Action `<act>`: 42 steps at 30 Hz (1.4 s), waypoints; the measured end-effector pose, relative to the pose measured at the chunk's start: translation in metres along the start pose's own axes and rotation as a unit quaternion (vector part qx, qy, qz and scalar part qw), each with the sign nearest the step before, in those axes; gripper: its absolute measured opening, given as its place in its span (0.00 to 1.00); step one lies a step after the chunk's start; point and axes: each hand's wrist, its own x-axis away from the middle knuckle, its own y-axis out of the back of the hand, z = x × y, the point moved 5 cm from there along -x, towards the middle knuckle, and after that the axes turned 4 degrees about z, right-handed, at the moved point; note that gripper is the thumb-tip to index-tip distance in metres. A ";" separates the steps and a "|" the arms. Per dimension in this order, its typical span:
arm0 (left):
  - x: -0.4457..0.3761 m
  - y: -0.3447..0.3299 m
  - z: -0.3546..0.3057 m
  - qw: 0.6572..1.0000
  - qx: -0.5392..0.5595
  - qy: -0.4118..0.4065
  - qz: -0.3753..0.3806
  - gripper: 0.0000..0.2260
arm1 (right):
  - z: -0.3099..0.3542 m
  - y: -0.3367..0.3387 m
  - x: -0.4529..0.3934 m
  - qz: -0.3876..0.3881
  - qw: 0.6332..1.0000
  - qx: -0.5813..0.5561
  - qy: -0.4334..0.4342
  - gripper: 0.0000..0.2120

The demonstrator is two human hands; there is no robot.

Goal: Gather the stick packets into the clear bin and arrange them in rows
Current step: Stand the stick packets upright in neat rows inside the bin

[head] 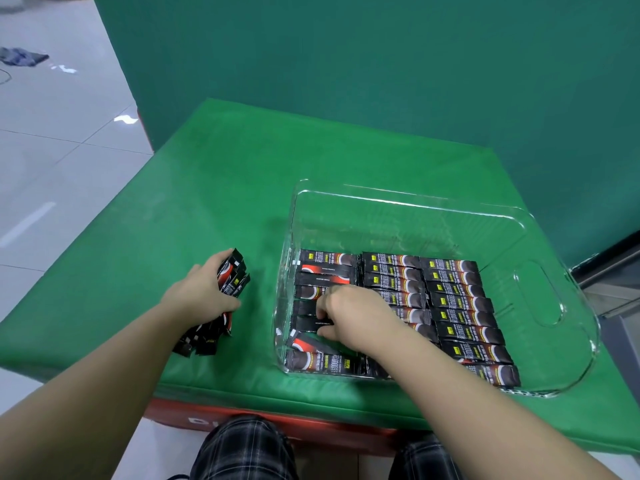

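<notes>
The clear bin's (540, 296) far half lies open above, while packet rows (457, 303) crowd its near floor.

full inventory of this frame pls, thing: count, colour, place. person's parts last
clear bin: one, transparent, right half of the pad.
stick packets in bin: too many to count, black with red, three rows on the bin floor; left row uneven.
loose stick packets: one bunch, count unclear, black with red, on the pad left of the bin.
green pad: one, green, on a red base.
green backdrop: one, behind the pad.
cloth: one, blue-grey, on the tiled floor far left.
left hand: grip closed round the loose bunch.
right hand: inside the bin, fingers curled on packets of the left row.
</notes>
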 end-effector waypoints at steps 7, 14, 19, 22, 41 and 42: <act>0.000 -0.001 0.000 1.000 -0.001 0.001 -0.001 0.43 | 0.006 -0.001 0.010 0.054 0.997 -0.053 0.004 0.12; -0.002 -0.001 0.001 1.000 0.001 0.001 -0.001 0.43 | 0.007 -0.013 0.006 0.095 0.993 -0.065 -0.029 0.11; -0.003 -0.002 0.001 1.000 0.003 0.001 0.001 0.43 | 0.009 -0.013 0.005 0.088 0.993 -0.067 -0.028 0.07; -0.003 -0.002 0.002 1.000 -0.003 0.000 -0.004 0.44 | 0.011 -0.013 0.005 0.084 0.994 -0.066 -0.027 0.06; -0.005 -0.004 0.005 1.000 0.009 -0.002 0.001 0.44 | 0.017 -0.015 0.003 0.043 0.998 -0.035 0.023 0.09; -0.005 -0.004 0.005 1.000 0.010 -0.003 0.002 0.44 | 0.018 -0.015 0.003 0.043 0.998 -0.033 0.023 0.09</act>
